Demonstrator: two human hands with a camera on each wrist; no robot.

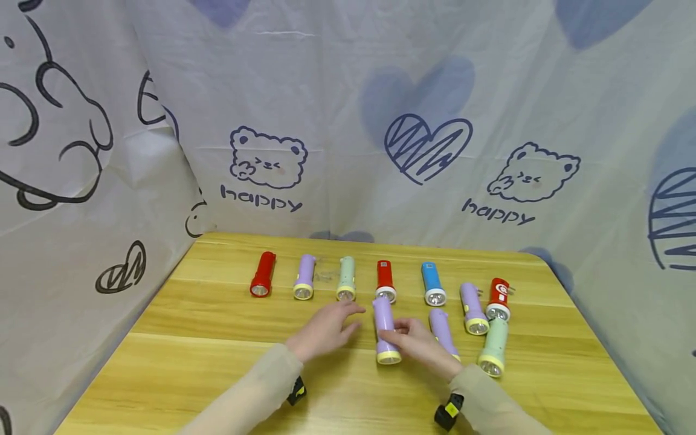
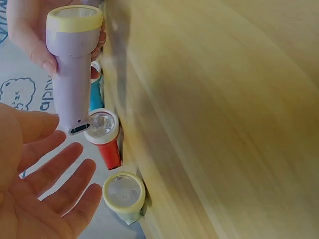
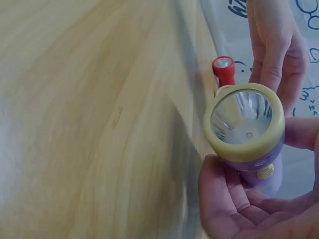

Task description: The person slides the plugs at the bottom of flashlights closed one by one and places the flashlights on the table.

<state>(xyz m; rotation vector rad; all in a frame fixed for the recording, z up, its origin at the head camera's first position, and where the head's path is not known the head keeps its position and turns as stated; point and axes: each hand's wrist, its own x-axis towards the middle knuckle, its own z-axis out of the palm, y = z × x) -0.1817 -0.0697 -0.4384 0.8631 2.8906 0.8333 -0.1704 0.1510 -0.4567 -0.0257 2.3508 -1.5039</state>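
Observation:
My right hand [image 1: 423,344] grips a purple flashlight [image 1: 383,315] with a yellow rim, held above the table with its lens end toward me. Thumb and fingers lie on opposite sides of its body, below the lens in the right wrist view. My left hand [image 1: 325,331] is just left of that flashlight, fingers spread and holding nothing. In the left wrist view, its fingers come near the flashlight's tail end, where a dark slot shows. A mint green flashlight [image 1: 346,279] lies beyond the left hand. Behind the held one is a red flashlight [image 1: 384,280] with a white rim.
Toward the back left lie an all-red flashlight [image 1: 263,275] and a purple one [image 1: 305,277]. A blue flashlight [image 1: 432,283] is at back right. Near my right hand lie two purple flashlights [image 1: 441,329], a red one [image 1: 499,297] with prongs out, and a mint green one [image 1: 494,344].

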